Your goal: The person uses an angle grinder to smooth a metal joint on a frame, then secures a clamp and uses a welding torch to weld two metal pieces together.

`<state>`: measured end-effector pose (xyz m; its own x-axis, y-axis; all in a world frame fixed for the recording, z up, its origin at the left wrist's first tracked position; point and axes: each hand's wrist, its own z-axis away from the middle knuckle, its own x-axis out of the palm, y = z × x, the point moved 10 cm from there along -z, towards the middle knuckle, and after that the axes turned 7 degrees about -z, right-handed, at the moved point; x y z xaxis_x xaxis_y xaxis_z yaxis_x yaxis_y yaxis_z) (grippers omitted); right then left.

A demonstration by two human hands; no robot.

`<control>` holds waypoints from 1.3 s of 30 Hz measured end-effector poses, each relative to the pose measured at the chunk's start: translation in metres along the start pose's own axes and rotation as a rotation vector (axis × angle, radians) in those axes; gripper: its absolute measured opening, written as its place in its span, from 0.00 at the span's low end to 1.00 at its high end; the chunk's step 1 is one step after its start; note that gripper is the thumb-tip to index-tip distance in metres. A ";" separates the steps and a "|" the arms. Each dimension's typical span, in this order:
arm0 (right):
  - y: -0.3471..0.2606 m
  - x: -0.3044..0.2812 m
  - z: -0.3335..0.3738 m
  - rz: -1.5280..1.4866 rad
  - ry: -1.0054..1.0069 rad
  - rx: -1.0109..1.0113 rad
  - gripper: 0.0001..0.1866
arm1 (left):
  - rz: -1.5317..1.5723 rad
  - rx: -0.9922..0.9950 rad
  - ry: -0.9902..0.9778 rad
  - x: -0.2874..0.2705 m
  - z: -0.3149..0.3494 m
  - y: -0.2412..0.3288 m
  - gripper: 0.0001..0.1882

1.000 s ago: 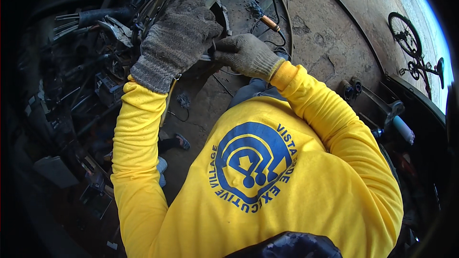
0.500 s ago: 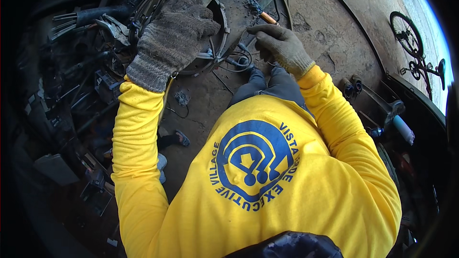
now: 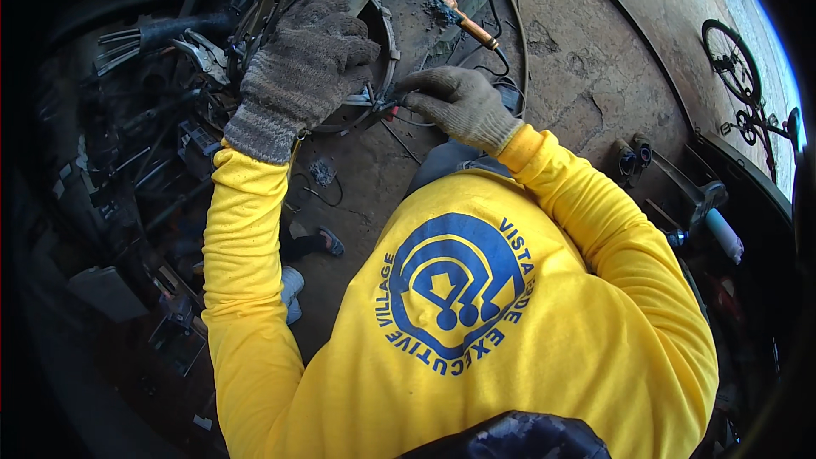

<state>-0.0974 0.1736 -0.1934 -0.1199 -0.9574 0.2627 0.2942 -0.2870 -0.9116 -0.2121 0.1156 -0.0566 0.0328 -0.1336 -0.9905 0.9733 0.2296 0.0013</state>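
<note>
My left hand (image 3: pixel 310 72), in a striped grey-brown knit glove, is closed with curled fingers over the left side of a curved metal ring (image 3: pixel 391 30); the palm side is hidden. My right hand (image 3: pixel 463 106), in a tan glove, has its fingers pinched together at the ring's lower right edge, beside a small red bit (image 3: pixel 392 112). What those fingertips hold is too small to make out. Beyond the right hand, a copper-coloured tool with a black cable (image 3: pixel 476 31) lies at the edge of a metal work surface (image 3: pixel 412 8).
Locking pliers (image 3: pixel 204 55), a bundle of metal rods (image 3: pixel 119 44) and other tools crowd the left. Cables (image 3: pixel 520 51) loop right of the work surface. Someone's sandalled foot (image 3: pixel 331 242) shows below. A bicycle (image 3: pixel 735 68) stands at the far right.
My right hand has moved left to the ring, and its fingers have come together there. More of the copper-coloured tool shows. My left hand stays in nearly the same place.
</note>
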 end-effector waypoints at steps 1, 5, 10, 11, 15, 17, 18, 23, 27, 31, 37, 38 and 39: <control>-0.003 0.001 -0.001 0.041 0.001 -0.023 0.14 | -0.016 0.001 0.006 0.000 0.001 0.000 0.15; -0.005 0.008 -0.003 0.117 0.007 -0.040 0.14 | -0.028 -0.016 -0.057 0.003 -0.001 0.000 0.15; -0.001 0.010 -0.002 -0.027 0.062 -0.058 0.14 | -0.028 0.053 -0.118 -0.008 -0.008 0.010 0.15; 0.001 0.008 -0.003 -0.056 0.080 -0.069 0.14 | -0.027 0.066 -0.135 -0.005 -0.008 0.010 0.15; 0.006 0.003 -0.004 -0.074 0.156 -0.007 0.15 | -0.027 0.132 -0.053 0.007 0.000 -0.002 0.15; 0.009 0.000 -0.006 -0.036 0.224 -0.060 0.16 | -0.021 0.135 -0.052 0.010 0.001 -0.003 0.14; 0.009 0.002 -0.005 -0.063 0.250 -0.050 0.16 | 0.010 0.148 -0.028 0.010 0.001 -0.003 0.13; 0.019 0.009 0.001 -0.172 0.398 -0.148 0.19 | 0.065 0.185 0.012 0.011 -0.007 -0.001 0.12; 0.012 0.025 0.011 -0.103 0.414 -0.165 0.19 | 0.207 0.153 -0.132 0.013 -0.010 0.002 0.12; 0.006 0.027 0.007 0.092 0.430 -0.154 0.18 | 0.236 0.185 -0.061 0.013 -0.009 0.002 0.13; -0.003 0.018 -0.009 0.298 0.376 -0.153 0.17 | 0.075 0.222 0.060 -0.014 0.003 0.019 0.13; -0.030 0.036 -0.015 0.546 0.333 -0.284 0.18 | 0.086 0.172 0.017 -0.015 0.011 0.003 0.13; -0.030 0.030 -0.014 0.568 0.311 -0.255 0.18 | 0.129 0.196 -0.031 -0.005 0.001 0.004 0.14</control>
<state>-0.1231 0.1541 -0.1622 -0.2903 -0.8925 -0.3452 0.1641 0.3089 -0.9368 -0.2084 0.1165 -0.0519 0.1633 -0.1453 -0.9758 0.9861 0.0555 0.1568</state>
